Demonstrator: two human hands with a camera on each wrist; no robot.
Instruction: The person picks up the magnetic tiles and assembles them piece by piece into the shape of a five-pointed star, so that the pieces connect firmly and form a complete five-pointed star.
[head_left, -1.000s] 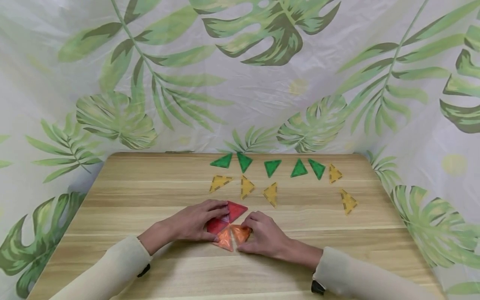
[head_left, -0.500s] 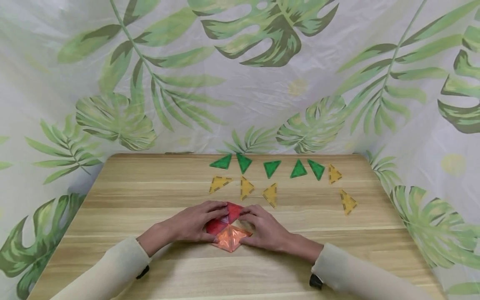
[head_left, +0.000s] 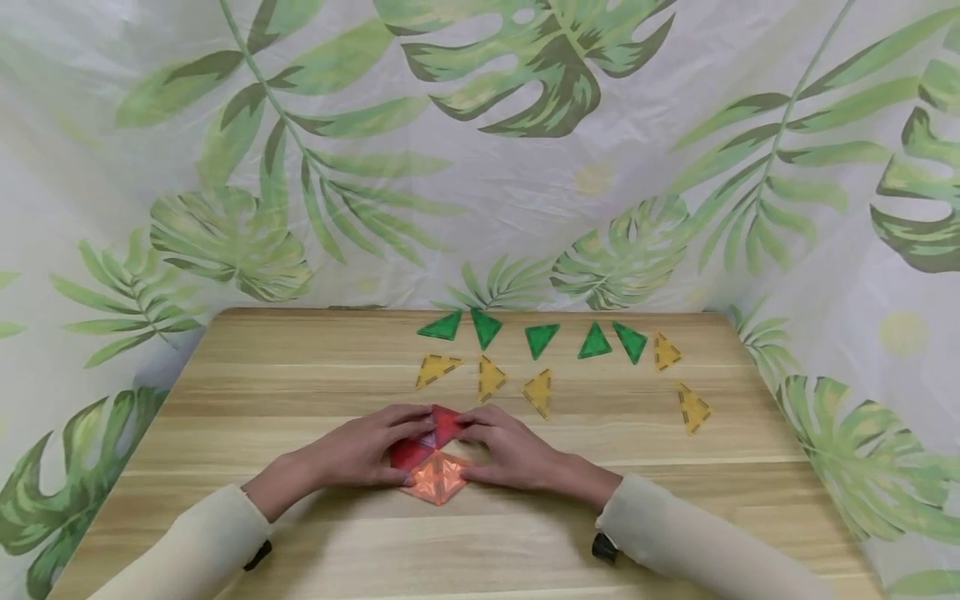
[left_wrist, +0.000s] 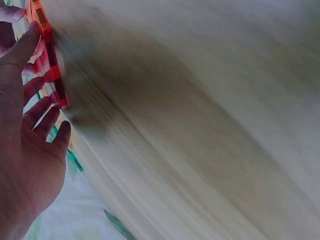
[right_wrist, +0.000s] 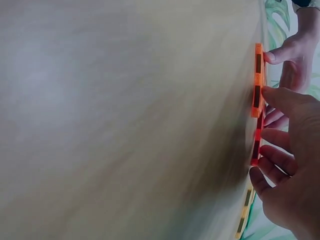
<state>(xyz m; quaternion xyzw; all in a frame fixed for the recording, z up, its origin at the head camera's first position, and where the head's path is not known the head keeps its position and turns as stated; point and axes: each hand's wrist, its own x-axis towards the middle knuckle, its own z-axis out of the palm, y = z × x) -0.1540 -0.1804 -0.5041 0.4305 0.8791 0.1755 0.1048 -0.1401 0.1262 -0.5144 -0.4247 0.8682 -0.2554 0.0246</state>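
Note:
Triangular magnetic tiles lie edge to edge in a partly ringed cluster near the middle of the table. Two orange tiles (head_left: 423, 482) form its near side. Red tiles (head_left: 447, 423) make up the far and left sides, with a purplish patch between the left fingers. My left hand (head_left: 356, 447) holds the left side, thumb at an orange tile and fingers over the red ones. From the right, my right hand (head_left: 513, 450) holds the cluster, thumb on the right orange tile and fingertips at the far red tile. Dark magnet strips show along the tile edges (right_wrist: 257, 95) in the right wrist view.
Several green triangular tiles (head_left: 542, 340) lie in a row along the table's far edge. Nearer are several yellow ones (head_left: 537, 393), two of them off to the right. A leaf-printed cloth (head_left: 495, 208) hangs behind the wooden table (head_left: 525, 550).
The right hand has brought the right orange tile against its neighbour, and its fingers have moved up to the far red tile. Both hands and the cluster have then shifted slightly left.

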